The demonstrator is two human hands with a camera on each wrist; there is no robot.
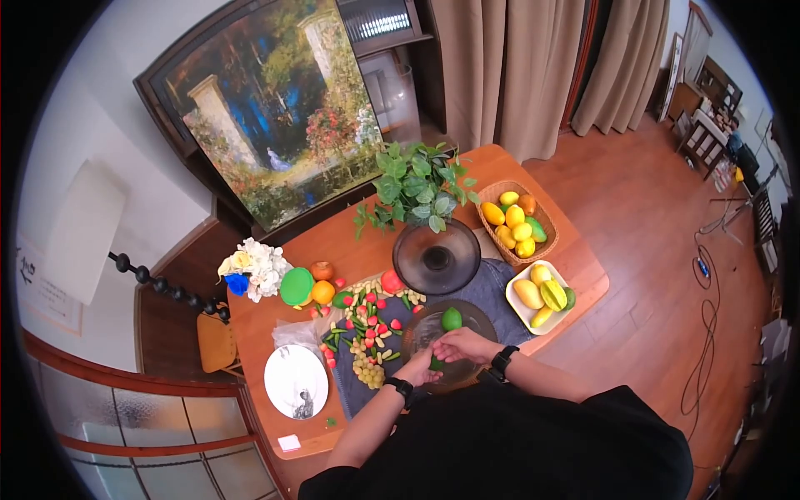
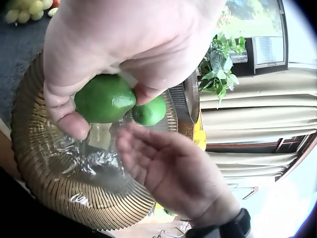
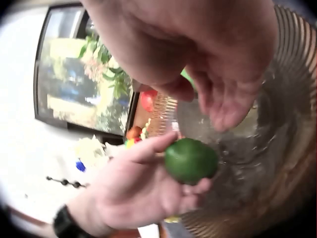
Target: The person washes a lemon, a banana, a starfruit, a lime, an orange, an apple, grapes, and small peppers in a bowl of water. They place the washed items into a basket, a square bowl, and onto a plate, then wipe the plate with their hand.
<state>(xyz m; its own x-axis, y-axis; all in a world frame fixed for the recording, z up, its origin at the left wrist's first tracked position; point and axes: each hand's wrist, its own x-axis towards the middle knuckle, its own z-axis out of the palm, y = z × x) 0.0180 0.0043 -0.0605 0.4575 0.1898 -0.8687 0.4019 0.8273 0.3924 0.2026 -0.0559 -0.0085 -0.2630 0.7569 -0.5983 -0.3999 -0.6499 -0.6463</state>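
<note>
Over a ribbed amber glass bowl with water in it, my left hand holds a smooth green lime. Its thumb and fingers curl round the fruit, as the left wrist view shows. My right hand is beside it above the bowl, fingers loosely bent and nothing in them. In the right wrist view the same lime lies against the left fingers. A second green lime is in the bowl, just beyond the hands.
Left of the bowl, strawberries, green peppers, peanuts and grapes spread over a blue cloth. A white plate lies farther left. Behind stand a dark glass dish and a leafy plant. A fruit basket and white tray are right.
</note>
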